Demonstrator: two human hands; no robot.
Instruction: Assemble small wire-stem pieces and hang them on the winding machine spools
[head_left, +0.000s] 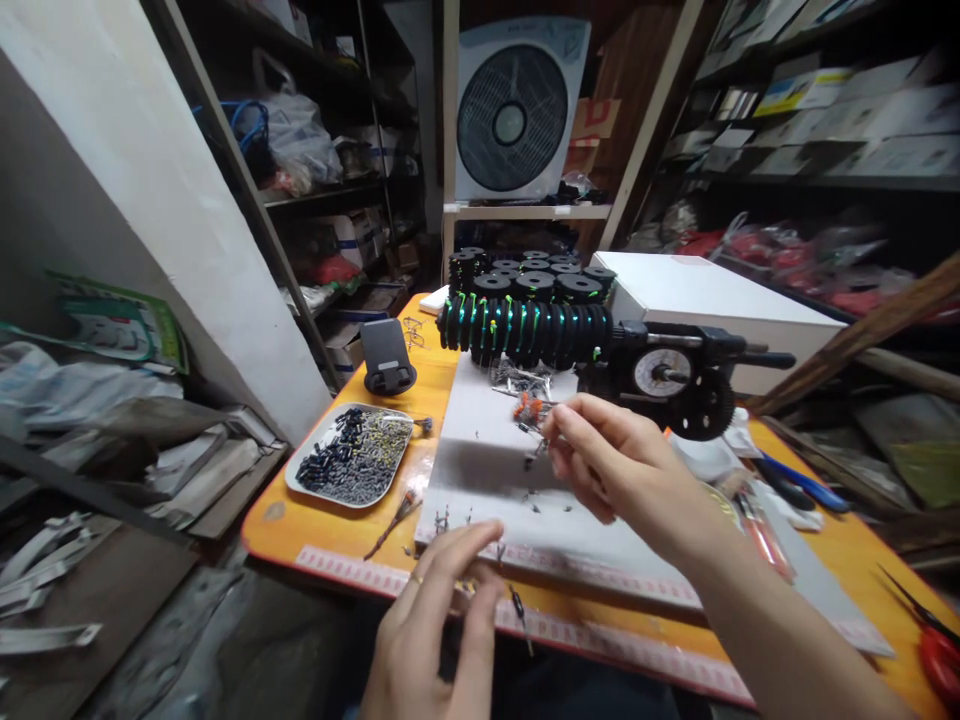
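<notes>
My right hand (607, 455) is over the pale board (480, 470), thumb and index finger pinched together. At its fingertips is a blurred cluster of small orange-and-metal pieces (529, 407); what the pinch holds is too small to make out. My left hand (442, 610) is at the table's front edge, fingers bent, with a gap between thumb and index tip. Just right of those fingertips is a thin dark piece with wire-like ends (517, 603); I cannot tell whether it hangs or lies there. Tiny metal parts (442, 520) are scattered on the board.
A white tray (296, 482) of small dark and yellowish parts sits at left, below a black phone stand (386, 355). Behind the board are a dial device (664, 373) and black spools (525, 325) with green line. Pliers (802, 483) and red-handled scissors (937, 655) lie right.
</notes>
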